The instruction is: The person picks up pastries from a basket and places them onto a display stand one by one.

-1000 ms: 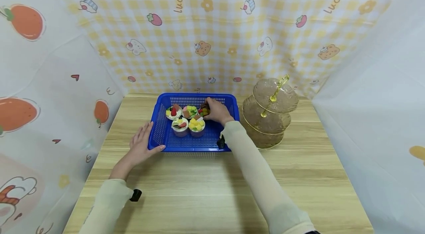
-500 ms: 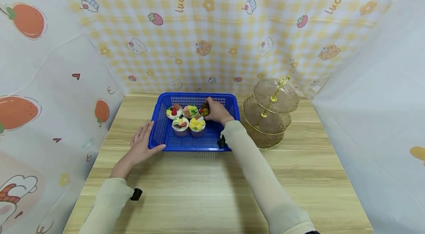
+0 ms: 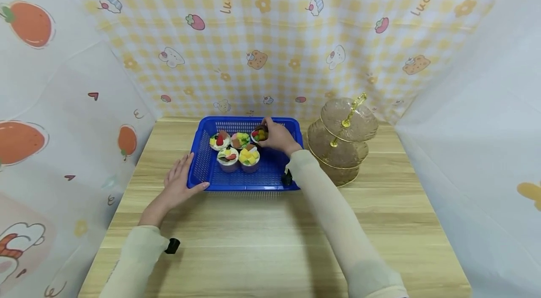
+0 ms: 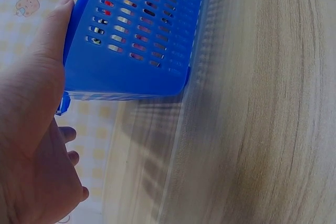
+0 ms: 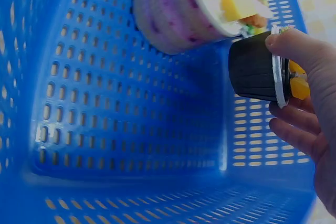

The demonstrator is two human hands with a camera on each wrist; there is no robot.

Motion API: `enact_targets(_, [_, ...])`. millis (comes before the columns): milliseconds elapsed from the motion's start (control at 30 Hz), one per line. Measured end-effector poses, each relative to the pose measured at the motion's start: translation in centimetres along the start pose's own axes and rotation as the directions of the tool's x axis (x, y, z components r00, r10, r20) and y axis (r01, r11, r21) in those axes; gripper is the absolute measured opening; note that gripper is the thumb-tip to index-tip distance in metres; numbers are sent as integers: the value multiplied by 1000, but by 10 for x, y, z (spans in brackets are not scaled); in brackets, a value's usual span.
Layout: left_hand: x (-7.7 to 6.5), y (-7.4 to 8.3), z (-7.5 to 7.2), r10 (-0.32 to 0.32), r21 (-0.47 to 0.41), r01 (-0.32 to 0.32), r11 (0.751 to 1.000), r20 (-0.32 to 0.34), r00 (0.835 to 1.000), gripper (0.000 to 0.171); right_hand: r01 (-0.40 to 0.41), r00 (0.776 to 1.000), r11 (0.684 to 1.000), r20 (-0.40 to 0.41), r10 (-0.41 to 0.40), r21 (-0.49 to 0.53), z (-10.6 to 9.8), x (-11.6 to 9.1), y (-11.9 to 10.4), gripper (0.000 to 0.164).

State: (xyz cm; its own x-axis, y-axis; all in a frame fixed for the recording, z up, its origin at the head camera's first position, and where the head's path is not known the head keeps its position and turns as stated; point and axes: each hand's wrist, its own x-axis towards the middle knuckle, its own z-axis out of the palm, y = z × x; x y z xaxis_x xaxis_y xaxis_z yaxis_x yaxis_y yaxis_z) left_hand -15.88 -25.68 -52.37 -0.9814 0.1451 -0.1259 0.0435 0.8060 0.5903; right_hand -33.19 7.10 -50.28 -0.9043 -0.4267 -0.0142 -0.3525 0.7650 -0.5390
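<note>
My right hand (image 3: 281, 139) pinches a fruit-topped cupcake (image 3: 259, 135) inside the blue plastic basket (image 3: 245, 188). The right wrist view shows its black cup (image 5: 253, 67) tilted sideways, thumb and fingers at the pale rim, above the basket floor. Several other dessert cups stand at the basket's left and middle, among them one with yellow cubes (image 3: 249, 157) and one with strawberry (image 3: 220, 140). At the basket's front left corner rests my left hand (image 3: 178, 186), thumb (image 4: 52, 32) along the rim and fingers extended beside the left wall.
Right of the basket stands a three-tier amber glass stand (image 3: 344, 140) with a gold handle, close to the right forearm. A wooden table (image 3: 253, 237) carries everything. Behind it hangs a yellow checked cloth (image 3: 274, 35).
My right hand has risen slightly with the cupcake and shifted a little to the right, so more of its topping shows. The left hand has stayed at the basket corner.
</note>
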Motion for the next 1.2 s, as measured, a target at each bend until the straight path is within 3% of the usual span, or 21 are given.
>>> enact_targets(233, [-1,1,-2,-4,6,4,1000,6,1000,110,12,1000,998,-14,-12,54,-21,0,-10,82])
enact_targets(367, [-1,2,-4,-7,1,7,1000,7,1000,111,45,997,995,-60,-40,86,-34,-2,-18,86])
enact_targets(633, [1,0,-2,-8,3,8,1000,2,1000,111,97,990,990,-113,-85,105,-42,-10,-25,89])
enact_targets(933, [1,1,0,-8,-15,8,1000,10,1000,111,112,984,987,-153,-95,113,-49,-26,-29,84])
enact_targets(1200, [0,2,-1,-7,-20,7,1000,11,1000,110,189,970,970,-183,-160,154,-69,-49,-41,86])
